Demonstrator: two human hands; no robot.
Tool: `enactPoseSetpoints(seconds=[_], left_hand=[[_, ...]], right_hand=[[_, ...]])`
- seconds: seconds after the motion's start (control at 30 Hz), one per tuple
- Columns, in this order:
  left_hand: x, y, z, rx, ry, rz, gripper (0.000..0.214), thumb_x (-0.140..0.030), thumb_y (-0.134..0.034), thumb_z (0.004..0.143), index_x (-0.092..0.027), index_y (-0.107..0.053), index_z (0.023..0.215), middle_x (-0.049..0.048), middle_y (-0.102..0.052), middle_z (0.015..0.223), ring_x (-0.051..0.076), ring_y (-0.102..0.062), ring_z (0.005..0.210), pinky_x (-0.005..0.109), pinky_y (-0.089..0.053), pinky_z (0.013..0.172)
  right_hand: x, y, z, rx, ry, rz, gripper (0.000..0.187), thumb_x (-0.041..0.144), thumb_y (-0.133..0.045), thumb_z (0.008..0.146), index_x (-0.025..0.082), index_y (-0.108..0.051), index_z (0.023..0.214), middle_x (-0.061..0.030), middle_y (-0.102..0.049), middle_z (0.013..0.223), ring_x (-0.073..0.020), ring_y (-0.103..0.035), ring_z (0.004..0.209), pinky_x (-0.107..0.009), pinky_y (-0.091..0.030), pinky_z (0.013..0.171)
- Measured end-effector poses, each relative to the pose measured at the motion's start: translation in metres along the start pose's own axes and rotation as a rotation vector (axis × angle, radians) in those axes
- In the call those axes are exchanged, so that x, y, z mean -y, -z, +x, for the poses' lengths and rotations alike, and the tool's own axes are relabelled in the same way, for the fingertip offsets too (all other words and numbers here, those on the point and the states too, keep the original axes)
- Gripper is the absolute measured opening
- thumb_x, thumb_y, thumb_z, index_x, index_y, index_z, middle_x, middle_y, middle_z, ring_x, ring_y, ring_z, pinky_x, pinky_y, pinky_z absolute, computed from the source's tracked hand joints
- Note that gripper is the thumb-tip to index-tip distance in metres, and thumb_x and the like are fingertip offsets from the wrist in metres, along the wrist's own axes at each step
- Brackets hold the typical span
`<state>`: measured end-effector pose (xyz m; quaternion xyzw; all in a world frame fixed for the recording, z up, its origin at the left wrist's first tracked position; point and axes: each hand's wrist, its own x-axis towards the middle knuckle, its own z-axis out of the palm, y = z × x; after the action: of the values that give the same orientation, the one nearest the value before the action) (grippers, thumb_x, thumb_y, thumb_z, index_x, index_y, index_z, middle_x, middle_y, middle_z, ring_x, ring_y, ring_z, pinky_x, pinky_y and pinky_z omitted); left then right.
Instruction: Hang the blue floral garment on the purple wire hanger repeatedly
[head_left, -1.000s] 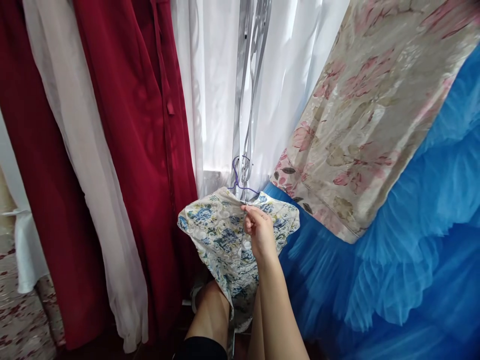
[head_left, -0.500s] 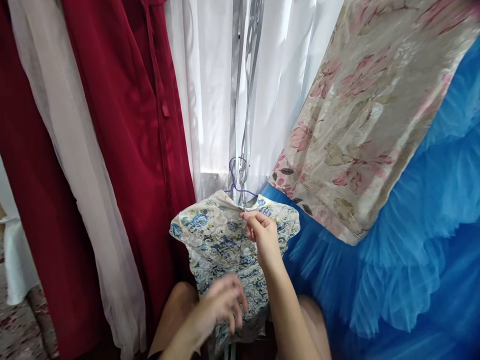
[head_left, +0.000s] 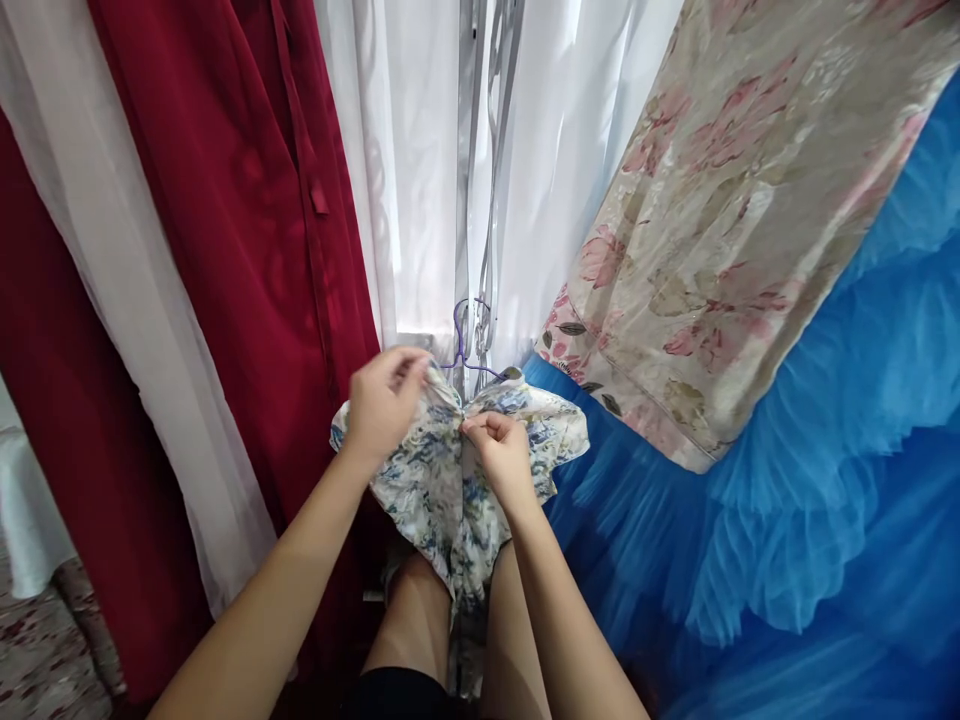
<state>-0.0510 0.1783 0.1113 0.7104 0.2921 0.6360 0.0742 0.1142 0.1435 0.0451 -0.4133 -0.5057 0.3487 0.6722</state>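
A white dress with blue flowers (head_left: 427,490) hangs in front of me on a purple hanger (head_left: 459,335), a seam running down its middle. My right hand (head_left: 501,455) is closed in a pinch at the top of that seam, on what looks like a small zipper pull. Above the pinch the neckline parts in a narrow V. At the left shoulder, my left hand (head_left: 386,400) grips the neckline edge between thumb and fingers, slightly blurred. The lower dress falls bunched between my knees.
Dark red garments (head_left: 217,200) and a pale sheer cloth (head_left: 112,220) hang at left. White curtains (head_left: 420,180) with grey ribbons (head_left: 472,150) are behind the hanger. At right hang a beige floral garment (head_left: 720,250) and blue ruffled tulle (head_left: 795,510).
My left hand has risen from the front of the dress to its left shoulder and grips there. My right hand has moved slightly down and left. The neckline now parts in a V.
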Motion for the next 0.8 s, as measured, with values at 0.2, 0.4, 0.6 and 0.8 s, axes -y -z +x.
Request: enactPoseSetpoints(seconds=[0.2,0.4,0.6,0.8], left_hand=[[0.099,0.047,-0.001,-0.564,0.513,-0.389,0.006,-0.017,-0.065,0.087,-0.014,-0.07,0.09,-0.0001,-0.066,0.078,0.01,-0.061,0.07,0.019,-0.048,0.071],[0.124,0.032,-0.095,-0.573,0.995,-0.62,0.013,-0.012,-0.065,0.082,-0.014,-0.057,0.072,0.0003,-0.06,0.066,0.012,-0.058,0.058,0.023,-0.048,0.063],[0.059,0.001,-0.171,-0.482,0.908,-0.87,0.023,-0.032,-0.08,0.077,-0.017,-0.067,0.087,0.0041,-0.067,0.092,0.018,-0.065,0.088,0.029,-0.053,0.083],[-0.047,-0.017,-0.173,0.151,0.565,-0.772,0.019,-0.038,-0.062,0.096,-0.021,-0.068,0.09,0.0083,-0.063,0.103,0.023,-0.061,0.099,0.034,-0.048,0.089]], right_hand=[[-0.019,0.004,-0.032,0.079,-0.066,-0.007,0.016,0.027,-0.062,0.071,0.017,-0.064,0.059,0.0046,-0.046,0.051,-0.0107,-0.034,0.051,-0.025,-0.023,0.05],[-0.029,0.011,-0.061,-0.029,-0.11,0.102,0.017,0.025,-0.059,0.072,0.019,-0.057,0.057,0.006,-0.039,0.05,-0.0105,-0.031,0.051,-0.025,-0.021,0.05],[-0.077,0.059,-0.114,-0.343,-0.141,0.157,0.032,0.033,-0.059,0.083,0.021,-0.047,0.057,0.0065,-0.035,0.053,-0.0116,-0.029,0.052,-0.026,-0.024,0.05],[-0.076,0.069,-0.153,0.246,-0.198,-0.143,0.033,0.024,-0.079,0.07,0.023,-0.073,0.102,-0.0023,-0.071,0.09,-0.0245,-0.064,0.085,-0.034,-0.05,0.078]])
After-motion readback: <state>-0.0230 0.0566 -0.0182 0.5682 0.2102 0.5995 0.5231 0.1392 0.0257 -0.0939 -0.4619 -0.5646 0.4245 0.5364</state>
